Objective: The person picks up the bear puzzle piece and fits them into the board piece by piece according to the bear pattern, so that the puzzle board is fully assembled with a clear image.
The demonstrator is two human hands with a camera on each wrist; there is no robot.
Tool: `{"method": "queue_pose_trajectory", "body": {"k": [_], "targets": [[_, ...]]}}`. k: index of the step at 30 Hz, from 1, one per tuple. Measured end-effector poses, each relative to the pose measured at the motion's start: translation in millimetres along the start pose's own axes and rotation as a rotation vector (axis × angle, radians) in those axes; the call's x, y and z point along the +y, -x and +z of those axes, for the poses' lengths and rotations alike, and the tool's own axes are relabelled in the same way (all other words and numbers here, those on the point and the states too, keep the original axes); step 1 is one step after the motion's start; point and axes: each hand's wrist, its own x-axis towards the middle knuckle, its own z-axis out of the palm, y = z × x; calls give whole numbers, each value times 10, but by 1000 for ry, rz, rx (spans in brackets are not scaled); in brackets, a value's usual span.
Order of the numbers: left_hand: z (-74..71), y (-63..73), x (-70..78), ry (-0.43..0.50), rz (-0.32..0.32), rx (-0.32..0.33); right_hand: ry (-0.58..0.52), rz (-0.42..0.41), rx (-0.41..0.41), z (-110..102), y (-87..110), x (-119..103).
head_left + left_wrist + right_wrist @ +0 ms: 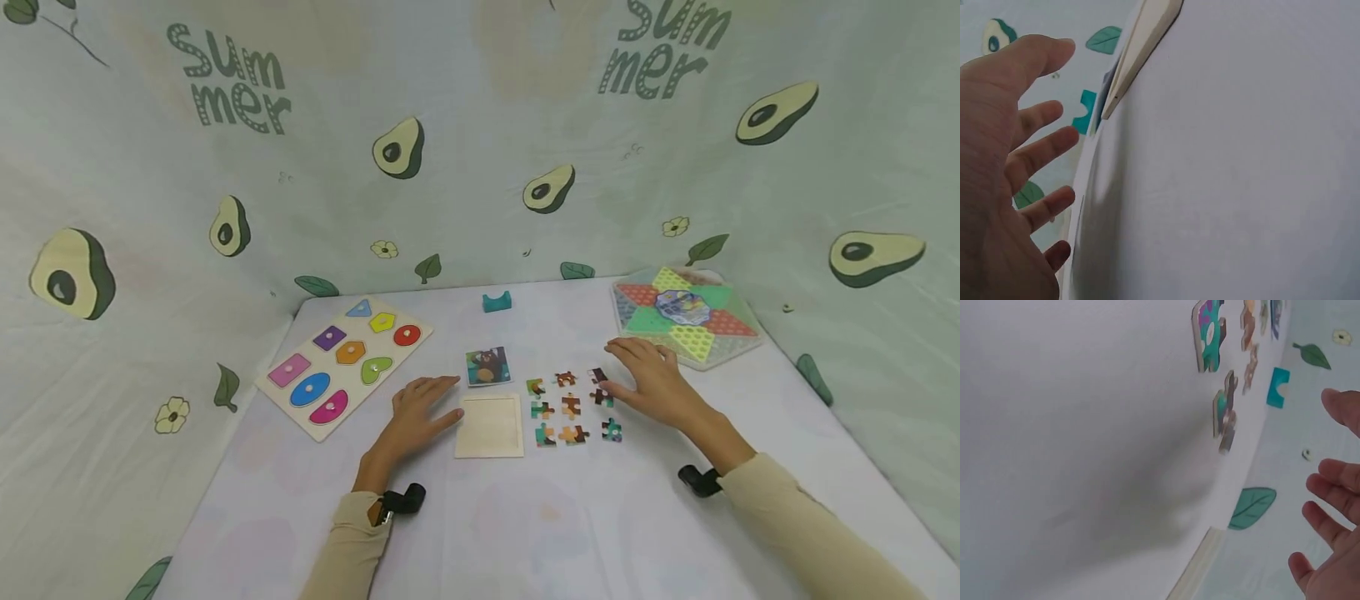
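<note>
the left hand (418,414), fingers spread, is just left of the wooden tray (490,428); the right hand (651,382), fingers also apart, is at the far right of the puzzle pieces (571,407), which lie on the tabletop (525,533) right of the tray.

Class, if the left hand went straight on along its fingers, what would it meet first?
Probably the card, just beyond the left hand, though height is unclear and it might pass above.
</note>
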Motion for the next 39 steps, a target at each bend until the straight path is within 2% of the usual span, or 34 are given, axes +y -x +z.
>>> {"method": "queue_pose_trajectory", "body": {"k": [2, 5, 9, 13, 20, 31, 39], "targets": [[4, -12, 11, 41, -1, -35, -19, -13, -13, 38, -46, -54], [-24, 6, 22, 45, -25, -106, -49, -43, -26, 91, -115, -130], [-110, 80, 20, 54, -34, -141, -107, -67, -41, 154, -211, -228], [-164, 160, -7, 70, -28, -139, -137, -75, -84, 219, -280, -285], [-128, 150, -21, 23, 63, -163, -129, -102, -100, 340, -352, -315], [-44, 145, -31, 29, 69, -121, -172, -160, -166, 492, -538, -369], [-10, 116, -57, 30, 71, -128, -161, -179, -196, 611, -621, -357]]}}
